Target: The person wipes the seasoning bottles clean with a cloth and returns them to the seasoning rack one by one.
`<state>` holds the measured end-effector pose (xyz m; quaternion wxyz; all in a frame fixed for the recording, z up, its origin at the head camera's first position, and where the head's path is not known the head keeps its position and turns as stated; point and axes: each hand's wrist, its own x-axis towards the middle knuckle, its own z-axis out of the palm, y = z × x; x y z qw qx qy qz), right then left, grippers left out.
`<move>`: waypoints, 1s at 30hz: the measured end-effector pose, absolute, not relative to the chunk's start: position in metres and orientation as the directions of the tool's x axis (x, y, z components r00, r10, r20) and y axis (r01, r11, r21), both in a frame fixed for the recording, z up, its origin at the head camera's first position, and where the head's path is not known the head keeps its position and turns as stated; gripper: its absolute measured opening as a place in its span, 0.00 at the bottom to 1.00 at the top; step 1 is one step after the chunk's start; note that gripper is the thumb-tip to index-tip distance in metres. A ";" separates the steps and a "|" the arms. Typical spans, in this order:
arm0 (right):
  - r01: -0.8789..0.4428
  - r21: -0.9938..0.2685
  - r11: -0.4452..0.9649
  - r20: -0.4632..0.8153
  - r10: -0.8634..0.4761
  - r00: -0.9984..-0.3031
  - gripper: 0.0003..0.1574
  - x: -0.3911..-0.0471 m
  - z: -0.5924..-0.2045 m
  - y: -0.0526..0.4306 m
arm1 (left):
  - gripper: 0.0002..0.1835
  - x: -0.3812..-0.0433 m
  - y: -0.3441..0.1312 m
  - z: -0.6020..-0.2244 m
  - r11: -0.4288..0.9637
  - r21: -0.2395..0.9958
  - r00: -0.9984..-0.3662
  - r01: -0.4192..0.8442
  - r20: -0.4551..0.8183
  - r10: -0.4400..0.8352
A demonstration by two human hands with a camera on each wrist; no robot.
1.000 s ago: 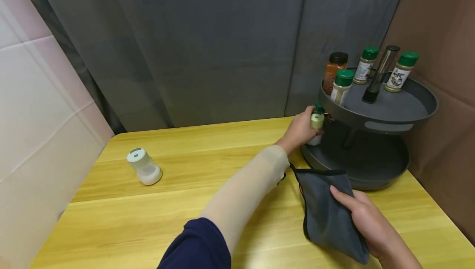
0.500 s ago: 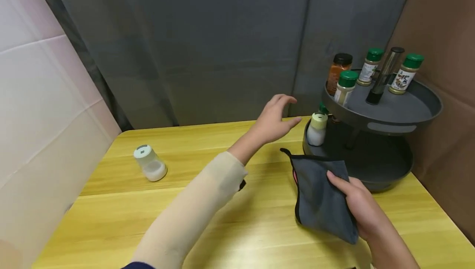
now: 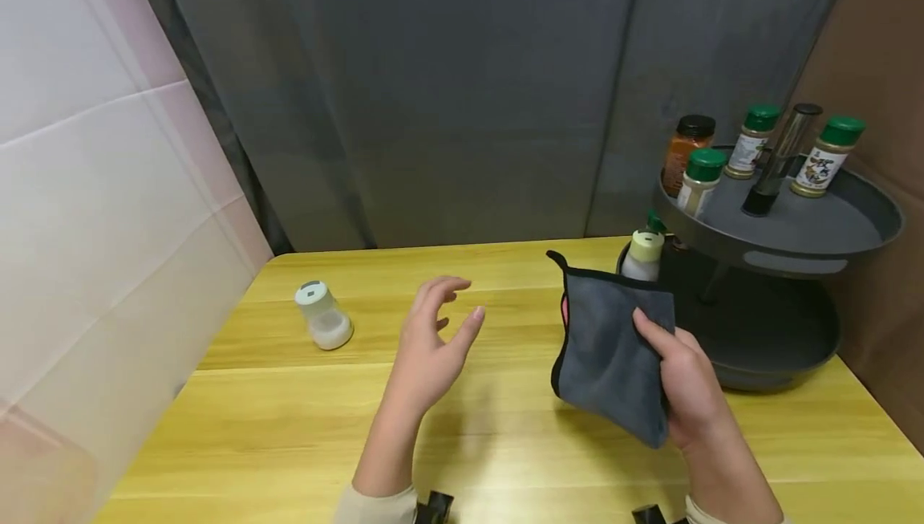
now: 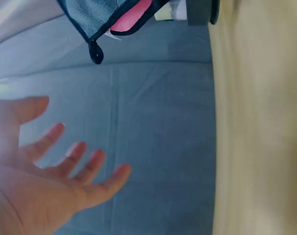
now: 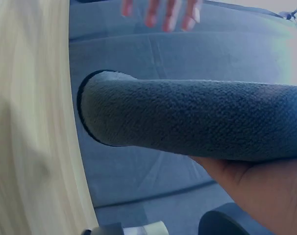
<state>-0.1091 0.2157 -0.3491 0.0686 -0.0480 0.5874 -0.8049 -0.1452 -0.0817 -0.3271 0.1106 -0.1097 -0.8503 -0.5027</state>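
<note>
My right hand (image 3: pixel 696 391) grips a folded grey cloth (image 3: pixel 613 347) with black edging, thumb across its front face; a bit of pink shows at its left side. In the right wrist view the plush fold of the cloth (image 5: pixel 197 120) fills the middle. My left hand (image 3: pixel 433 347) is over the middle of the table, fingers spread and bent a little, holding nothing. A shaker with a pale yellow lid (image 3: pixel 645 255) stands on the lower tier of the dark two-tier rack (image 3: pixel 772 379), partly behind the cloth. Another shaker, white-lidded (image 3: pixel 325 317), stands at the table's left.
On the rack's upper tier are an orange jar with a black lid (image 3: pixel 689 151) and several green-capped spice bottles (image 3: pixel 830 155) around a central post (image 3: pixel 783 159). A grey curtain (image 3: pixel 462 99) hangs behind the wooden table (image 3: pixel 289 428).
My left hand has let go of the yellow-lidded shaker on the lower tier and drawn back left and toward me. The cloth, in my right hand, has risen slightly. The view has shifted left.
</note>
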 end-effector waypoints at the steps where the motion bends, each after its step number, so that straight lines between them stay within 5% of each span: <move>1: 0.055 -0.950 -0.308 -0.004 -0.164 -0.986 0.22 -0.108 -0.351 0.216 | 0.21 -0.141 -0.086 -0.332 0.461 0.846 -0.959 0.269 0.280 0.046; 11: 0.073 -0.926 -0.371 -0.003 -0.186 -0.983 0.23 -0.107 -0.361 0.212 | 0.19 -0.130 -0.106 -0.352 0.358 0.924 -0.978 0.134 0.183 -0.105; 30: 0.065 -0.948 -0.312 -0.027 -0.123 -0.992 0.21 -0.108 -0.351 0.206 | 0.21 -0.144 -0.125 -0.350 0.388 0.919 -0.976 0.069 0.144 -0.166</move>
